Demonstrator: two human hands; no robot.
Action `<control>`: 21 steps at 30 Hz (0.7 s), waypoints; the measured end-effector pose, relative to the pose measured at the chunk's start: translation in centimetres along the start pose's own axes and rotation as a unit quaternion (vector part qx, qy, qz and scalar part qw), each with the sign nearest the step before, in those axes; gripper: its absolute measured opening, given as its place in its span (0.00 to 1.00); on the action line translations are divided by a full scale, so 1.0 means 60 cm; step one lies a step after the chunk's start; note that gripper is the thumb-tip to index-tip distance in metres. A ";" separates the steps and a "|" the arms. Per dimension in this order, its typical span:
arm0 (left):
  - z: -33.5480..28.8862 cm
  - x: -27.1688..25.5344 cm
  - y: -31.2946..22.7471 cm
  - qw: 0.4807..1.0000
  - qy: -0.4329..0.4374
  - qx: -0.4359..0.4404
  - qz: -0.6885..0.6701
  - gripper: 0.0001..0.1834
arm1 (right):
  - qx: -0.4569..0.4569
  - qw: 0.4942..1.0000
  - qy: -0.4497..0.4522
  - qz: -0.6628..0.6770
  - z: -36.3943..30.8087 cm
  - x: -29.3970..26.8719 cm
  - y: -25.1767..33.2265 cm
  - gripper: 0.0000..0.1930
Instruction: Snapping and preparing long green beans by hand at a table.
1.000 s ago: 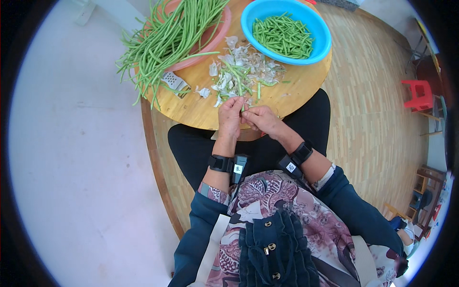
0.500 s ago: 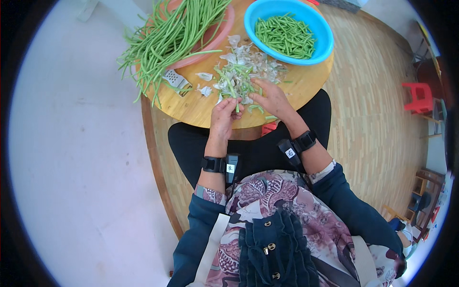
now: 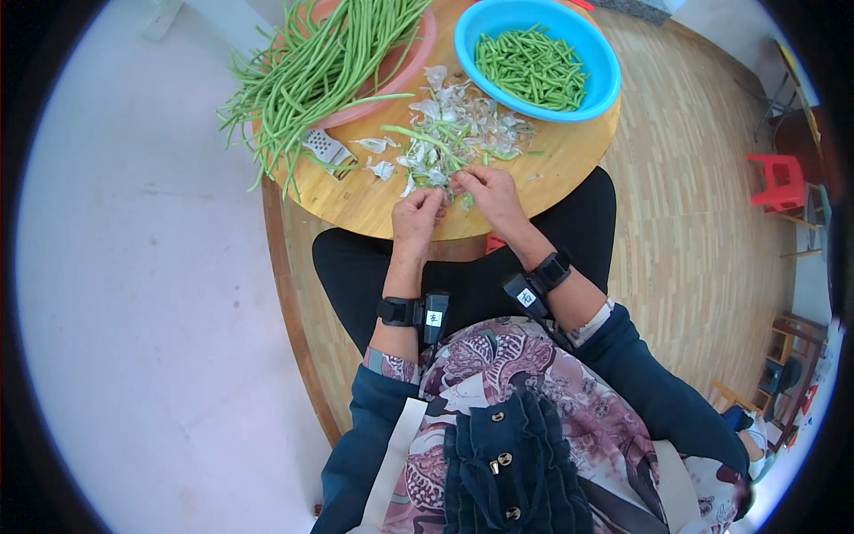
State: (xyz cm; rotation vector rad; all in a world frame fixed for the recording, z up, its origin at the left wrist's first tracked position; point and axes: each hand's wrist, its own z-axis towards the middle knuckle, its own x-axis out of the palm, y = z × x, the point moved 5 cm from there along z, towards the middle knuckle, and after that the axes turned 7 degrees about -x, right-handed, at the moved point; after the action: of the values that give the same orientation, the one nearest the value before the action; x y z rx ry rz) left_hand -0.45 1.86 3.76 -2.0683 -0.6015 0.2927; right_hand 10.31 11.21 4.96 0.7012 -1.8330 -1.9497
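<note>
As the left hand [image 3: 414,220] and right hand [image 3: 495,200] curl inward beside garlic skins [image 3: 485,116], I cannot tell whether either grips anything.

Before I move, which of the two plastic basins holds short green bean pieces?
The bright blue plastic basin on the right of the wooden table; the pink plastic basin to its left holds long green beans, some hanging outside.

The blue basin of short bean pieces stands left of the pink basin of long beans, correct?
No, wrong side: the head view shows the blue basin of short bean pieces standing right of the pink basin of long beans.
</note>
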 end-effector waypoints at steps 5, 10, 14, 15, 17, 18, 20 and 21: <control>-0.003 0.021 -0.028 0.991 -0.004 0.059 -0.124 0.14 | 0.032 0.998 0.002 0.062 -0.021 -0.001 0.013 0.09; -0.010 0.041 -0.038 0.967 0.040 0.070 -0.240 0.13 | 0.005 0.997 0.027 0.068 -0.037 0.023 0.010 0.09; -0.009 0.032 -0.028 0.962 0.017 0.065 -0.266 0.12 | -0.062 0.996 0.064 -0.027 -0.042 0.024 0.038 0.07; -0.008 0.031 -0.028 0.961 0.030 0.057 -0.268 0.12 | -0.091 0.991 0.074 -0.067 -0.045 0.025 0.051 0.07; 0.004 0.027 -0.019 0.954 0.046 0.040 -0.294 0.12 | -0.121 0.983 0.084 -0.106 -0.049 0.028 0.057 0.06; 0.006 0.027 -0.019 0.946 0.063 0.022 -0.318 0.12 | -0.225 0.959 0.091 -0.144 -0.054 0.033 0.070 0.06; 0.007 0.021 -0.018 0.952 0.059 0.013 -0.299 0.12 | -0.326 0.923 0.096 -0.180 -0.061 0.035 0.083 0.05; 0.006 0.018 -0.019 0.958 0.056 0.004 -0.280 0.12 | -0.265 0.941 0.118 -0.173 -0.054 0.032 0.077 0.06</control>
State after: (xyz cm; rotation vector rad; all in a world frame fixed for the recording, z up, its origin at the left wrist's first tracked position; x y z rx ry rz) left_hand -0.01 3.21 4.56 -1.7999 -1.0759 -0.1496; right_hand 10.38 7.07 9.25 1.0613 -1.0194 -2.3136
